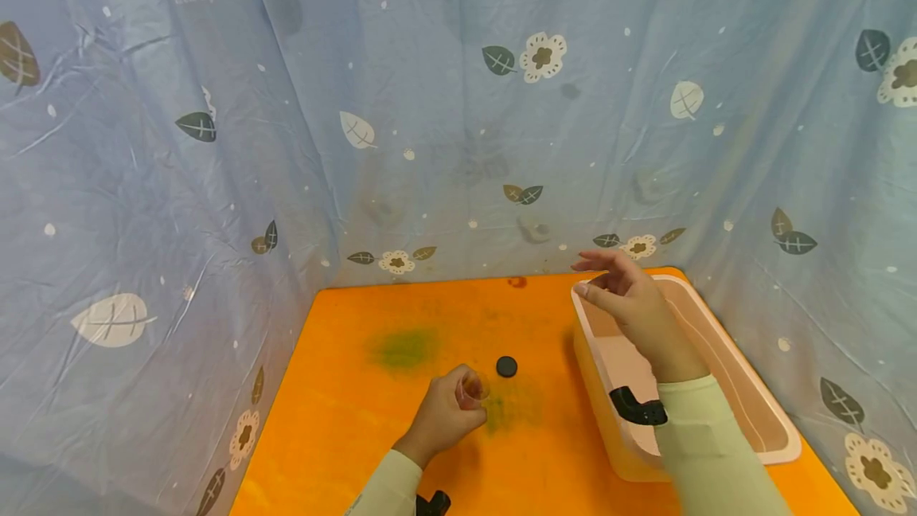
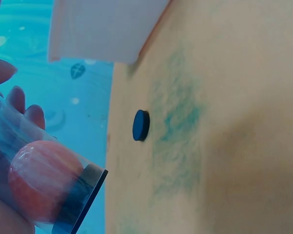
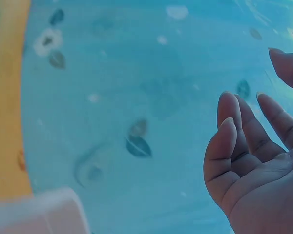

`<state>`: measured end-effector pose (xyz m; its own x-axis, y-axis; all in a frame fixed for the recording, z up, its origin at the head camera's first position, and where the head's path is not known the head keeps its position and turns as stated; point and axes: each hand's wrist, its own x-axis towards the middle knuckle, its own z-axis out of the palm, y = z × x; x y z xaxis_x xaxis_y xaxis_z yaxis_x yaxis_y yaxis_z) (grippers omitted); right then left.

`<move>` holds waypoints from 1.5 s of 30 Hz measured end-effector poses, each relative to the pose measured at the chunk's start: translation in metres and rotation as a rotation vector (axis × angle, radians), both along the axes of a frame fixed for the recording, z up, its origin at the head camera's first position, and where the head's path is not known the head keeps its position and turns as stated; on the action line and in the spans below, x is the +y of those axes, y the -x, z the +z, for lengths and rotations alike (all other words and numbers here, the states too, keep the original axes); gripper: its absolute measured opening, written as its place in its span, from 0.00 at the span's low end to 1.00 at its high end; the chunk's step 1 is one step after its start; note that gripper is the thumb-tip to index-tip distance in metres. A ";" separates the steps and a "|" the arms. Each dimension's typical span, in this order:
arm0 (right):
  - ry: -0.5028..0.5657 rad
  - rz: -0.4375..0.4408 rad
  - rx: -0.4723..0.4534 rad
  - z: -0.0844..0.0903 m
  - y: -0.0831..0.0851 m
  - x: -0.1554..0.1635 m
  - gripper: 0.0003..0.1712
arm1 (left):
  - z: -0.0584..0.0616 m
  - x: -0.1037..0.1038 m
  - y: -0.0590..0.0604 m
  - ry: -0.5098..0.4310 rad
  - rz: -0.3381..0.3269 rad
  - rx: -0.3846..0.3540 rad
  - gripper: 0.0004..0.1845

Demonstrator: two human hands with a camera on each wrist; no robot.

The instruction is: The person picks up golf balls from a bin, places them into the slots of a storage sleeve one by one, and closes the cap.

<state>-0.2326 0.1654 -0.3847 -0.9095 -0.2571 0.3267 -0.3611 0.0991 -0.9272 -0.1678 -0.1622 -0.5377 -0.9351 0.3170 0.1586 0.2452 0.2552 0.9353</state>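
Orange tabletop [image 1: 358, 420] fills the lower middle of the head view, hemmed on three sides by blue flowered cloth [image 1: 215, 142] that hangs right down to the table's far and left edges. A person's left hand [image 1: 447, 412] rests near the table's centre, fingers curled round a clear plastic tube [image 2: 44, 180]; the left wrist view shows an orange ball [image 2: 41, 183] inside the tube, close to its black-rimmed mouth. Just beyond that hand, a small black disc [image 1: 506, 366] lies flat on the bare surface, apart from the fingers and beside a smudged green stain [image 2: 178, 131]. A second green stain [image 1: 404, 347] marks the table further left.

A pale tub [image 1: 759, 412] sits along the table's right edge, its long side running front to back, its near corner overhanging toward the viewer. The right hand [image 1: 634, 305] hovers above the tub's far end, fingers loosely spread and slightly bent, holding nothing, as the right wrist view confirms. Open tabletop stretches between the disc and the tub's left wall, and more lies to the left of the tube hand toward the cloth.
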 end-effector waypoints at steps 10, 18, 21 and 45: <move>0.141 -0.145 0.060 0.007 0.011 0.054 0.26 | -0.004 -0.004 -0.002 0.014 0.010 -0.010 0.13; 0.104 -0.320 -0.002 -0.021 0.029 0.071 0.22 | -0.005 -0.005 -0.003 0.034 0.020 -0.007 0.12; 0.052 -0.372 -0.036 -0.032 0.034 0.076 0.20 | -0.006 -0.005 -0.004 0.030 0.018 -0.013 0.12; -0.093 -0.429 -0.388 -0.129 0.072 0.116 0.37 | -0.004 -0.008 -0.001 0.027 0.029 -0.012 0.12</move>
